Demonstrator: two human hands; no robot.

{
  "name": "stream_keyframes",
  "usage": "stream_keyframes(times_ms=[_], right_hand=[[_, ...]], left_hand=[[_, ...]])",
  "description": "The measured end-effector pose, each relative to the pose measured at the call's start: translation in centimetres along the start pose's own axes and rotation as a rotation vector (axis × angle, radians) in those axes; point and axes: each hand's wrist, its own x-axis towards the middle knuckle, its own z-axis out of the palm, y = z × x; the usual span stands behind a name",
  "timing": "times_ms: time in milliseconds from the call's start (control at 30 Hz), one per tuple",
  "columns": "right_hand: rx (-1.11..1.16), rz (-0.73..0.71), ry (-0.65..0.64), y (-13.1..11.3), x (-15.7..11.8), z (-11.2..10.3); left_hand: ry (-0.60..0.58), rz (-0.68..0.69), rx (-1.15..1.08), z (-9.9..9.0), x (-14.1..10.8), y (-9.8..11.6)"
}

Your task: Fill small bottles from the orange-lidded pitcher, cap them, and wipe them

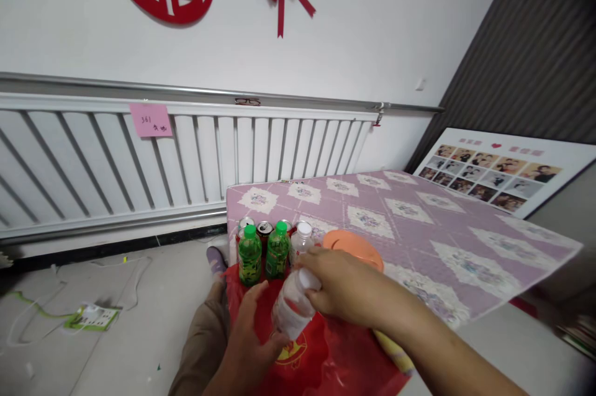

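My right hand (328,281) grips a clear plastic bottle (292,309) near its white cap, and the bottle leans over a red plastic sheet (321,362). My left hand (249,337) is curved beside the bottle's lower part, thumb and forefinger apart. Its thumb overlaps the bottom edge; whether it presses there I cannot tell. Just beyond stand two green bottles with green caps, a left one (250,259) and a right one (278,253). Another white-capped bottle (302,239) is beside them, partly behind my right hand. Drink cans (264,229) stand behind this row.
An orange plastic lid or basin (351,244) lies right of the bottles on the patterned purple cover (372,222). A white radiator (195,154) runs along the wall. On the floor at left are cables and a power strip (93,316). A photo board (493,166) leans at right.
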Motion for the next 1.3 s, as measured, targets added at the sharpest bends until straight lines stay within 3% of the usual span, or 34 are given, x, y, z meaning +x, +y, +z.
stream_keyframes(times_ms=[167,400,567,800,1033,1300], right_hand=[[-0.006,-0.047,-0.135,-0.2,1.2,2.9],[0.115,-0.024,-0.093,-0.6,1.3,4.4],[0.17,0.026,-0.049,-0.3,0.9,4.7],[-0.012,0.22,-0.029,-1.7,0.5,5.1],[-0.054,0.194,-0.019,-2.0,1.0,6.5],[0.007,0.101,-0.06,-1.5,0.9,5.8]], left_hand=[[-0.095,0.037,-0.075,2.0,0.7,0.3],[-0.17,-0.027,-0.253,3.5,1.3,1.9],[-0.154,-0.015,-0.218,3.7,1.2,1.7],[-0.204,0.05,-0.243,3.8,1.3,0.8],[-0.204,0.096,-0.213,3.7,1.5,0.9],[-0.189,0.109,-0.219,3.4,1.4,2.3]])
